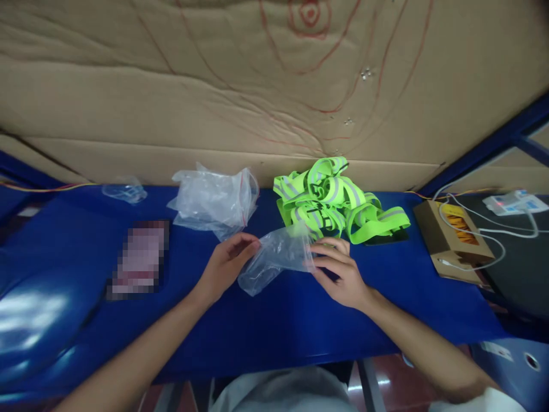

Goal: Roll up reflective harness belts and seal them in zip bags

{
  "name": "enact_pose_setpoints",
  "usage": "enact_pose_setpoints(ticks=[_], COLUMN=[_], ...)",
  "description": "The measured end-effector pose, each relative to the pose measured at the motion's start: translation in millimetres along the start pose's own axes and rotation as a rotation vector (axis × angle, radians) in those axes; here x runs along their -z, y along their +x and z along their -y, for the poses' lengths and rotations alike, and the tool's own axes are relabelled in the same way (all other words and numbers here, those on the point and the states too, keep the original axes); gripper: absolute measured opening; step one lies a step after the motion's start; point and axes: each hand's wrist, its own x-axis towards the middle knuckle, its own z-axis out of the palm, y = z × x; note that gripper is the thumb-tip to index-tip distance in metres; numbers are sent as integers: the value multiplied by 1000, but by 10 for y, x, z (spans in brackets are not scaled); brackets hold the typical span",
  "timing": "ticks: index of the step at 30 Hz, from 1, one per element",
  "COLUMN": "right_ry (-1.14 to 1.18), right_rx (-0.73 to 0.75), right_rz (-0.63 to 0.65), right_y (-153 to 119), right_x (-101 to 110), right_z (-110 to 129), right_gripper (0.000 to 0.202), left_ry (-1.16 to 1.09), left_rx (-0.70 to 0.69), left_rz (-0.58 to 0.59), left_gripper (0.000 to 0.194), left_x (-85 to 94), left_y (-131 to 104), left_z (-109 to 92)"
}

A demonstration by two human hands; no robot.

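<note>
Between my hands, just above the blue table, is a clear plastic bag [281, 252]. My left hand [229, 260] pinches its left side between thumb and fingers. At the opposite end, my right hand [338, 272] grips the bag's edge, thumb below and fingers above. Part of the bag hangs down on the left. Right behind it lies a tangled heap of neon yellow-green straps [326, 197] with grey reflective stripes and black buckles. A stack of clear zip bags [214, 200] rests to the left of the straps.
A pixelated flat object [139, 257] lies on the blue table [274, 326] at left, with a crumpled clear plastic piece [125, 190] behind it. To the right stand an open cardboard box [450, 240] and a white power strip [514, 203] with cables. A cardboard wall [214, 97] rises behind.
</note>
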Motion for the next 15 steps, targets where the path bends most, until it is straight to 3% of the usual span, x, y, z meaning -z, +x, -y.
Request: enact_pose_setpoints(ticks=[4, 8, 12, 15], right_ry=[121, 59, 28, 10], right_rx=[10, 4, -123, -185], right_rz=[97, 213, 181, 55], right_y=[27, 47, 38, 14], right_x=[69, 86, 46, 138], right_z=[127, 142, 41, -37], right_gripper=[19, 5, 11, 18], left_ry=[-108, -144, -224, -264], left_rx=[20, 7, -4, 30], left_rz=[-12, -39, -15, 29], left_gripper=[34, 34, 44, 51], left_x=[103, 177, 178, 182], left_y=[46, 68, 46, 31], left_z=[-18, -47, -66, -66])
